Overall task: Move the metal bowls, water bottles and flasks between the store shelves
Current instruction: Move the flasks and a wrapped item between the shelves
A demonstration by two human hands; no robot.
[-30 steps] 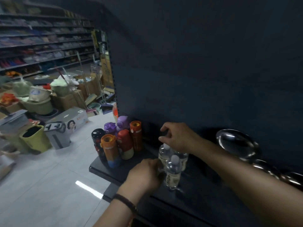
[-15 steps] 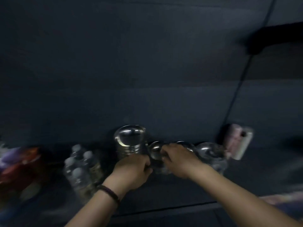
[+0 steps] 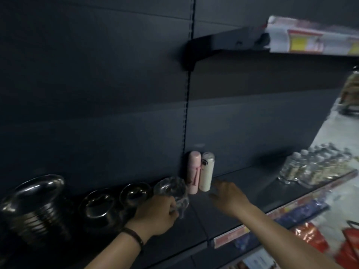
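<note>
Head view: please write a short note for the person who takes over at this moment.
Left hand grips the wrapped bowl on the lower shelf.
Right hand is open and holds nothing, with its fingers near the white flask.
The bowl stack, large bowl and small bowl stand left of the wrapped one. The pink flask stands beside the white one, and the bottles are far right.
Done: nothing this view proves.
Left: move the wrapped bowl, then probably the flasks.

wrapped bowl [image 3: 171, 191] gripped by left hand [image 3: 157, 216]: crinkled clear plastic film, glossy | metal bowls [image 3: 99, 206] left of grip: polished, mirror-shiny | flasks [image 3: 200, 173] right of grip: smooth, matt
</note>
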